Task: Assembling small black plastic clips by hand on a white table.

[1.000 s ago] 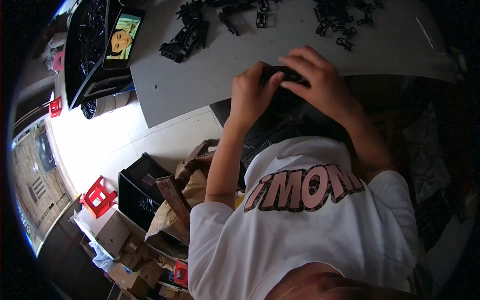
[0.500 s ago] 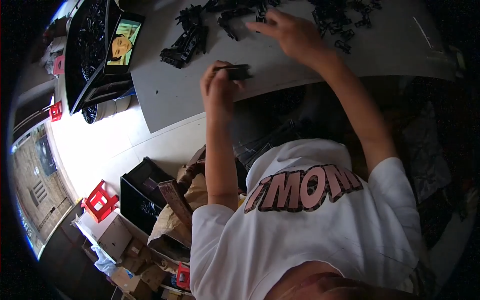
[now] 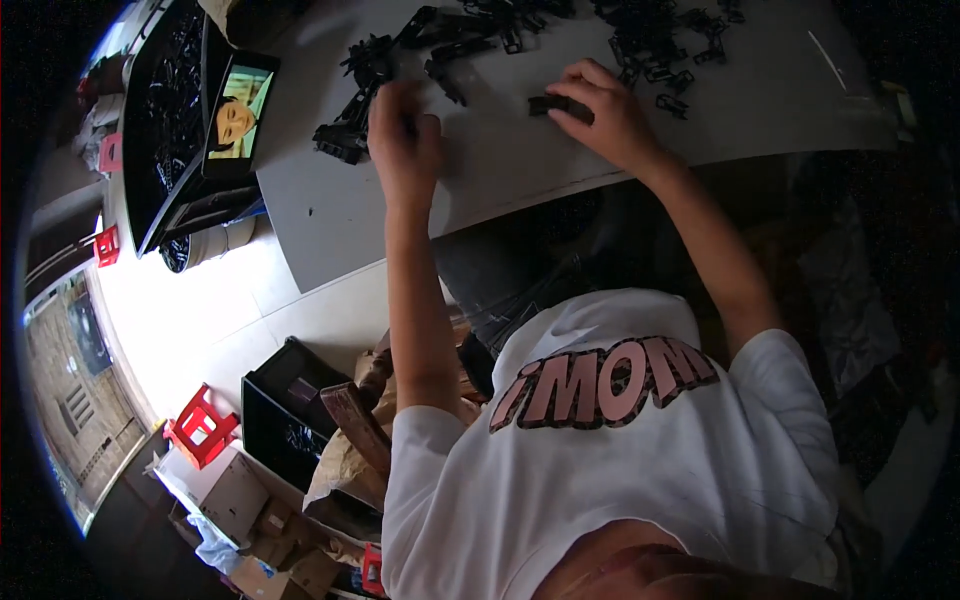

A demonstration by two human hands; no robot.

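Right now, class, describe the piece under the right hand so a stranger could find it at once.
Start at the grey table with black plastic parts scattered along its far edge. The right hand rests nearer the middle. Its fingertips pinch a short black bar, lying alone on bare grey, apart from the heap.

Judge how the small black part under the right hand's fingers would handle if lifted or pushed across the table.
The small black part looks like moulded plastic, so probably stiff and light. Its flat, elongated shape suggests it would slide on the grey table, not roll. The right hand covers one end, so its edges stay unclear.
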